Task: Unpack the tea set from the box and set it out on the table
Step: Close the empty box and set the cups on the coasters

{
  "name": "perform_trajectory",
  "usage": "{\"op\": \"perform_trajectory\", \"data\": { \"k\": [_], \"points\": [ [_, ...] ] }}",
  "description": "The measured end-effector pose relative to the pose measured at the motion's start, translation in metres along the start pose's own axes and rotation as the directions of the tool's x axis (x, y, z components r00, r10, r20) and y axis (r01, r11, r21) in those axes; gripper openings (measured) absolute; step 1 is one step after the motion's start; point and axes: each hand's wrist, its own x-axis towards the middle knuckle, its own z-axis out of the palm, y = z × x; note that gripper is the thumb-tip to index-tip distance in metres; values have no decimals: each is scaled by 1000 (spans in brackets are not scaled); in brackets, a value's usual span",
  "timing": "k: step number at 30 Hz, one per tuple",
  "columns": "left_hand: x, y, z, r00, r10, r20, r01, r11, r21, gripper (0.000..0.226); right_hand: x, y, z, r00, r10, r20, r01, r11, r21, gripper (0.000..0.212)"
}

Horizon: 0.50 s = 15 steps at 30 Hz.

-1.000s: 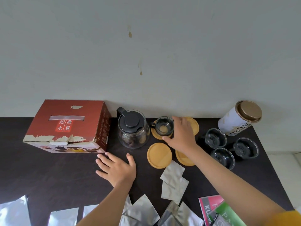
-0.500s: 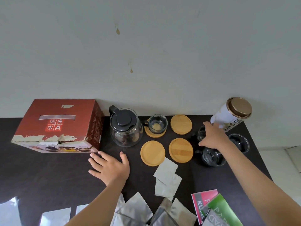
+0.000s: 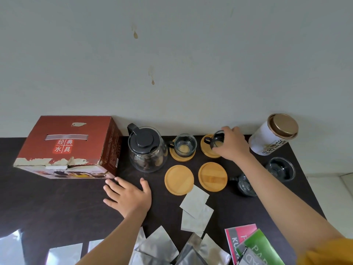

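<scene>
One glass cup [image 3: 216, 140] sits in my right hand [image 3: 232, 145] grip over a wooden coaster [image 3: 207, 150]; my left hand [image 3: 129, 196] lies flat on the bench [image 3: 57, 203].

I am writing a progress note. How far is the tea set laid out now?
Done: teapot out of the box, four coasters down, one cup on its coaster. In hand: the right hand holds a second cup over the far right coaster. Left: two cups on the bare table, two near coasters empty.

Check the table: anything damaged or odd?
The box is damaged: its red print is torn away along the front top edge and at a patch on top. The wall has brownish drip stains. Nothing looks spilled on the table.
</scene>
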Motion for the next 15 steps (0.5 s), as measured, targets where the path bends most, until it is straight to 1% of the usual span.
{"op": "perform_trajectory", "data": {
  "k": [3, 9, 11, 15],
  "points": [
    [0, 0, 0, 1000, 5, -9, -5, 1000, -1, 85, 7, -9, 9, 1000, -15, -16, 15, 1000, -14, 74],
    [-1, 1, -1, 1000, 13, 0, -13, 1000, -11, 88, 11, -11, 25, 998, 5, -61, -6, 1000, -27, 73],
    [-1, 1, -1, 1000, 17, -8, -17, 1000, -9, 89, 8, -9, 27, 996, 9, -87, -8, 1000, 16, 77],
    [-1, -1, 0, 1000, 19, -9, -19, 1000, 2, 89, -14, -4, 29, 987, 26, -157, 8, 978, 209, 91]
  ]
}}
